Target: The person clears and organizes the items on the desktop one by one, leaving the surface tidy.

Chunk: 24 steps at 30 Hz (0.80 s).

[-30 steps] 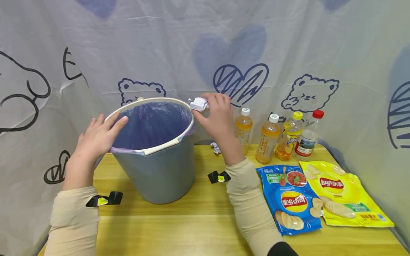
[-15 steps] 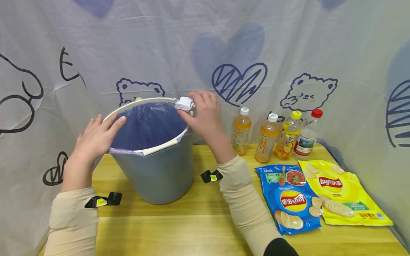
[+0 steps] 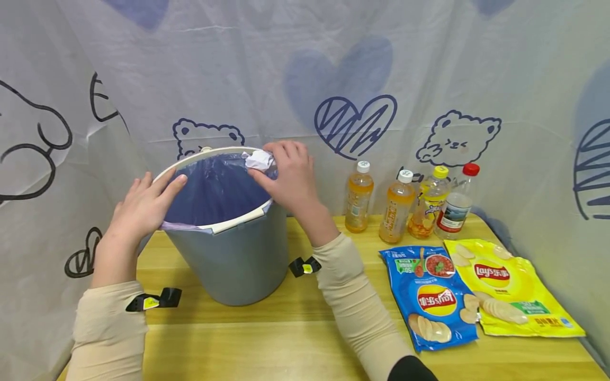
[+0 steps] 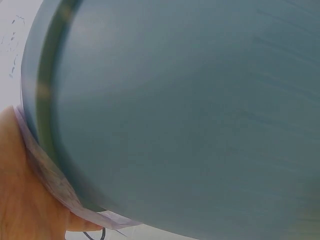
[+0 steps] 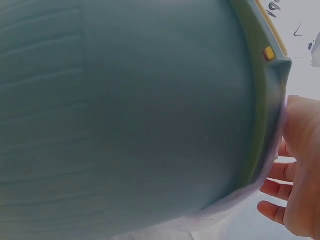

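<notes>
Left hand (image 3: 143, 207), fingers spread, is best steadying the bin (image 3: 238, 259) at nine o'clock; right hand (image 3: 292, 182) is pinching paper (image 3: 259, 160) at two.

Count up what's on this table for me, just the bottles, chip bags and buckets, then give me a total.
Bottles: 4
Chip bags: 2
Bucket: 1
Total: 7

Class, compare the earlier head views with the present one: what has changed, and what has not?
The right hand, holding the crumpled paper, moved left from the right rim of the bin to over its opening. The left hand, bottles and chip bags stayed put.
</notes>
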### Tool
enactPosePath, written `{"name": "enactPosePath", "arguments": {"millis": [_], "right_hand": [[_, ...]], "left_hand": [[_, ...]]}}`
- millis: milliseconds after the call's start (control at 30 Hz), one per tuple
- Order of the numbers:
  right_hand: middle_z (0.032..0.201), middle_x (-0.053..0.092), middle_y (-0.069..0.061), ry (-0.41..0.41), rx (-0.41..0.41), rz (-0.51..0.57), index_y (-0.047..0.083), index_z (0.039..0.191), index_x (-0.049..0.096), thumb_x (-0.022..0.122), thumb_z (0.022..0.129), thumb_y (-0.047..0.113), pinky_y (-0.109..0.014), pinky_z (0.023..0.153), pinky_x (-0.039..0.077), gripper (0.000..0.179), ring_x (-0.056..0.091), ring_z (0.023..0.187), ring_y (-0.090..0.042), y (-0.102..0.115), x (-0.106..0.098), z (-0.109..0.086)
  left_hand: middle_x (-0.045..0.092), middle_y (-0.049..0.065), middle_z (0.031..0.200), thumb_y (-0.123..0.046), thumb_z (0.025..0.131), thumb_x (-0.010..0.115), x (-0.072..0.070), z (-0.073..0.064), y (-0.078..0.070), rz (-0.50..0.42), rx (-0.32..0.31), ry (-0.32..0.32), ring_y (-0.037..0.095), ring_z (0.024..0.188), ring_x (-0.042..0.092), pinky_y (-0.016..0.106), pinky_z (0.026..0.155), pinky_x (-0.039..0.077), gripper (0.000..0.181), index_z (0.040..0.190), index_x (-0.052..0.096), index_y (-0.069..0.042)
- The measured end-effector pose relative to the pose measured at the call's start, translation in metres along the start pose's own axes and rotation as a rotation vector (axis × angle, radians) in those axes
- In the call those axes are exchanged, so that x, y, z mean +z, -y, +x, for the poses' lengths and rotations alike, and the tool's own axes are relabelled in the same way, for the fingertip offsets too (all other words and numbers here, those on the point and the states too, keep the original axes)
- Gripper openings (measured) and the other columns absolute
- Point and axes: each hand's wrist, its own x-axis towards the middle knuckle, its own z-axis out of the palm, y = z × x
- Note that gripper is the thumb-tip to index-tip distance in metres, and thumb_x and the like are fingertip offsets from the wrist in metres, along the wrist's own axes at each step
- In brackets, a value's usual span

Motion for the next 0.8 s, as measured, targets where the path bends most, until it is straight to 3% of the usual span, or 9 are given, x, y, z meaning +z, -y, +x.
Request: {"name": "enactPosePath", "arguments": {"millis": [800], "right_hand": [[0.13, 0.058, -0.002, 0.053, 0.015, 0.024, 0.019, 0.127, 0.059, 0.069, 0.085, 0.053, -0.042, 0.101, 0.041, 0.055, 0.044, 0.127, -0.024, -0.0002, 0.0039, -0.0022]], "left_hand": [[-0.012, 0.032, 0.158, -0.073, 0.094, 0.006, 0.0024, -0.0005, 0.0007, -0.01, -0.002, -0.01, 0.054, 0.145, -0.014, 0.083, 0.102, 0.002, 0.08, 0.158, 0.001, -0.025]]}}
